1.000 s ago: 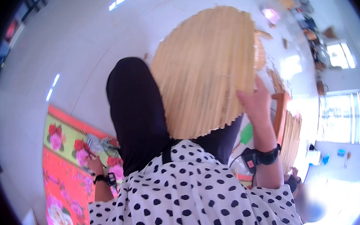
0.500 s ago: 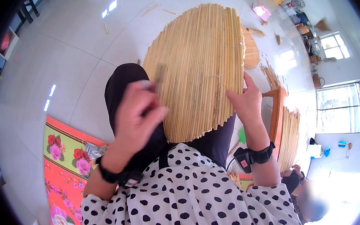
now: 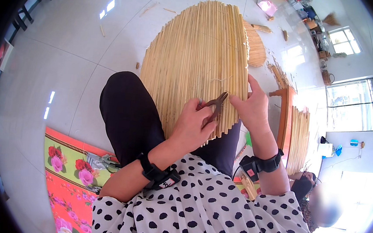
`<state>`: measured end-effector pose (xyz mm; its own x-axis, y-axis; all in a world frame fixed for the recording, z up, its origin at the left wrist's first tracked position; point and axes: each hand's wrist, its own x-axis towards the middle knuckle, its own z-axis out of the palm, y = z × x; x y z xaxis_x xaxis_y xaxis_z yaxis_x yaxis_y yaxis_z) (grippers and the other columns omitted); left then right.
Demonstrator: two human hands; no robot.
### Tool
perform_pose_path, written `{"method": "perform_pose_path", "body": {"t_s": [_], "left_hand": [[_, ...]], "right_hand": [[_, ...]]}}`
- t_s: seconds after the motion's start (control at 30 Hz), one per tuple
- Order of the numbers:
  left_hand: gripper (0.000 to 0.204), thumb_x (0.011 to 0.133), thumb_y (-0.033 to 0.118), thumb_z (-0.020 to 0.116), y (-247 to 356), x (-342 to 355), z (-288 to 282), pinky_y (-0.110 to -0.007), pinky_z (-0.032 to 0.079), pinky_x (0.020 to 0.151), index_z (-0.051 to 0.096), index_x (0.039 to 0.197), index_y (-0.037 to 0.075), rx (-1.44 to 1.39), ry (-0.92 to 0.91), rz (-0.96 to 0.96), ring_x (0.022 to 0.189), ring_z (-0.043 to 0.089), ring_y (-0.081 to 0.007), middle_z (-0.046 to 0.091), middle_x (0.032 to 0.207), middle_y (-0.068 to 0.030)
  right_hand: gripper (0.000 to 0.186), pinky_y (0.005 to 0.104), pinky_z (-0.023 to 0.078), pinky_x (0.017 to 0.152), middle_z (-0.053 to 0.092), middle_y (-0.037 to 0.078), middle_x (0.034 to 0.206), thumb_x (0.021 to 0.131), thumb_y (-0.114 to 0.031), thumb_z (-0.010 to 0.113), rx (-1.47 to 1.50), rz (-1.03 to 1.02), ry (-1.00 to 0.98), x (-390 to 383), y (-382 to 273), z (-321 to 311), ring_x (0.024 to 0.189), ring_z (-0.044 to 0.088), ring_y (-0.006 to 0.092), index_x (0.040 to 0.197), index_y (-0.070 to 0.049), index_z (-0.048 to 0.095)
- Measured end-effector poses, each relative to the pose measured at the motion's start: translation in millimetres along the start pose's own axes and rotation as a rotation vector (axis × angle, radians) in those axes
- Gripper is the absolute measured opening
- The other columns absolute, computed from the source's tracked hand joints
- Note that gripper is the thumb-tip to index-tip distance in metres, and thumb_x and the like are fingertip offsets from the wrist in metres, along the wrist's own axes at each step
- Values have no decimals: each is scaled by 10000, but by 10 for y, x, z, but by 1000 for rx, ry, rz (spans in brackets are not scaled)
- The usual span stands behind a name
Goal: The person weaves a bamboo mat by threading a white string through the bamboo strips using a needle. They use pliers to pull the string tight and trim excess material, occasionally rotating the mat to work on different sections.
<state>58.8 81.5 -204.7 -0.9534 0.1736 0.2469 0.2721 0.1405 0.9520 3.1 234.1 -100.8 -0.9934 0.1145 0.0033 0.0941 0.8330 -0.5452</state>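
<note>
A rounded panel of pale reed sticks [image 3: 191,60], laid side by side, rests across my dark-trousered knees. My left hand [image 3: 189,126] is closed round the handles of a pair of dark pliers [image 3: 217,105]. Their jaws point up and right, at the panel's surface near its right part. Close by, my right hand [image 3: 256,108] grips the panel's right edge, thumb on top, other fingers partly hidden along the edge. A thin loose strand [image 3: 221,80] lies on the sticks just above the plier jaws.
Left of me lies a flowered red and green cloth [image 3: 65,181] with grey tools on it. A wooden stool [image 3: 286,120] and a stack of sticks [image 3: 298,140] stand at right, near another person [image 3: 303,185]. Beyond lies a second rounded stick panel [image 3: 255,45] among scraps.
My left hand has swung right from beside the panel's left edge, bringing the pliers over the right part of the sticks. My right hand keeps its grip on the edge.
</note>
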Motion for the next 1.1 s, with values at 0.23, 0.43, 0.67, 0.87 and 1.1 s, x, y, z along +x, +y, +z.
{"method": "perform_pose_path", "body": {"t_s": [0.23, 0.43, 0.67, 0.87, 1.1], "left_hand": [[148, 804, 80, 682, 26, 62, 23, -402, 450, 853, 571, 850, -5, 12, -12, -13, 993, 523, -346, 455, 1031, -177], [138, 791, 56, 672, 40, 86, 34, -390, 455, 783, 561, 843, -7, -7, 14, 48, 902, 523, -330, 435, 982, -171], [150, 748, 29, 663, 80, 69, 92, -366, 442, 686, 541, 826, -7, -71, 102, 100, 774, 498, -300, 422, 938, -156], [134, 732, 7, 644, 241, -5, -118, -335, 429, 658, 532, 802, -13, -30, 207, 125, 746, 492, -269, 435, 919, -134], [125, 737, 17, 643, 426, -53, -902, -299, 444, 616, 546, 807, -20, 78, 272, 128, 698, 538, -219, 500, 989, -139]], "right_hand": [[682, 352, 541, 722, 693, 182, 840, 686, -166, 698, 17, -8, -5, -3, -30, -14, 748, 683, 281, 1314, -7, 483], [677, 352, 541, 720, 696, 179, 837, 686, -153, 696, 22, -46, 5, -14, -107, -20, 747, 684, 281, 1313, -7, 484], [712, 295, 526, 663, 703, 122, 761, 692, -127, 698, -24, 13, -1, -2, -144, -47, 684, 685, 165, 1366, -64, 477], [720, 299, 528, 665, 705, 120, 758, 688, -119, 696, -69, -64, 21, 73, -129, -6, 681, 689, 170, 1375, -85, 482], [707, 297, 533, 696, 711, 124, 785, 688, -109, 693, -79, -32, 20, 167, -3, -36, 709, 695, 170, 1365, -65, 492]]}}
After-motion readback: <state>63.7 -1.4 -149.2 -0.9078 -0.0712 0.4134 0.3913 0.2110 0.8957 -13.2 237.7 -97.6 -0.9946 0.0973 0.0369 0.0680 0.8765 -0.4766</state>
